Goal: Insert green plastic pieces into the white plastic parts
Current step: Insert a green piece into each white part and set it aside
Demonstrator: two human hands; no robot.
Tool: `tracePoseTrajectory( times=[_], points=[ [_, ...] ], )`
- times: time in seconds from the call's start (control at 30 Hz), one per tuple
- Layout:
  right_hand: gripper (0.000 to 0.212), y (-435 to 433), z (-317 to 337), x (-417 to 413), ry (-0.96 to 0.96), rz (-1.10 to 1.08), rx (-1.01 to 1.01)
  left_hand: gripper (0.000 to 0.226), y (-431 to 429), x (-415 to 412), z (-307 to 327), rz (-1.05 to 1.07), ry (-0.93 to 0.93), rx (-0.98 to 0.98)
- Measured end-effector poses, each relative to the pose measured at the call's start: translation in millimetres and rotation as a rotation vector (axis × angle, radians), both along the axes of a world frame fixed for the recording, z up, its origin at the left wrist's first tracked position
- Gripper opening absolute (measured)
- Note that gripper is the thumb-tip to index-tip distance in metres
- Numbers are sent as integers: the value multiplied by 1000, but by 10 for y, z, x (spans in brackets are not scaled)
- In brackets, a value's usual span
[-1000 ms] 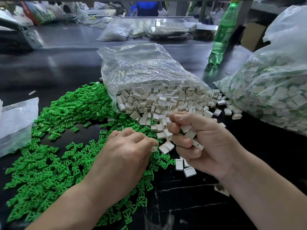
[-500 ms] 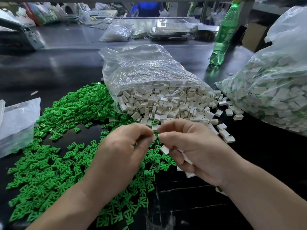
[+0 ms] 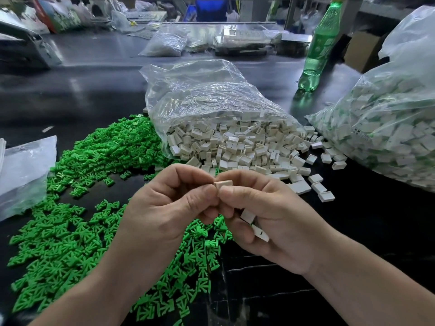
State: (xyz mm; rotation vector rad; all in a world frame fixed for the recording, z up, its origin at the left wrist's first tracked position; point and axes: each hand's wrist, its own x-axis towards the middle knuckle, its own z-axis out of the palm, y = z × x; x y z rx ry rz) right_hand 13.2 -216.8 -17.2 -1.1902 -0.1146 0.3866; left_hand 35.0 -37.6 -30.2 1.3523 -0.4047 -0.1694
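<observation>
A single white plastic part [image 3: 223, 184] is pinched between the fingertips of both hands above the dark table. My left hand [image 3: 169, 205] meets it from the left; any green piece in those fingers is hidden. My right hand [image 3: 263, 215] pinches it from the right and also cups a few spare white parts [image 3: 256, 228] in its palm. A wide heap of green plastic pieces [image 3: 94, 208] covers the table at the left and under my hands. Loose white parts [image 3: 240, 149] spill from an open clear bag [image 3: 207, 97] just beyond my hands.
A big bag of white parts with green showing inside [image 3: 386, 128] lies at the right. A green bottle [image 3: 317, 50] stands behind it. A flat plastic bag [image 3: 23, 170] lies at the left edge. More bags and clutter sit at the back of the black table [image 3: 294, 278].
My right hand rose from the white heap and both hands came together. They now pinch one white part between them, higher than before.
</observation>
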Motion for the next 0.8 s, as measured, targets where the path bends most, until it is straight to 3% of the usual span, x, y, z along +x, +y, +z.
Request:
tracePoseTrajectory(
  times=[0.2, 0.3, 0.47, 0.53, 0.67, 0.73, 0.8],
  points=[
    [7, -23, -1, 12, 59, 59, -12, 16, 31, -16, 35, 2, 36, 95],
    [6, -51, -15, 22, 137, 119, 67, 2, 12, -67, 59, 69, -122, 281],
    [6, -104, -14, 105, 275, 108, 290, 7, 82, -90, 110, 251, -332, 616],
    [9, -153, 6, 150, 349, -51, 378, 23, 195, -87, 155, 154, -395, 748],
    [12, -226, 25, 213, 439, -283, 426, 77, 174, -174, 108, -55, -684, 1256],
    [16, -217, 21, 209, 420, -267, 405, 77, 137, -176, 50, -29, -717, 1373],
    [20, -194, 11, 186, 378, -215, 383, 62, 153, -131, 35, 13, -739, 1408]
  ],
)
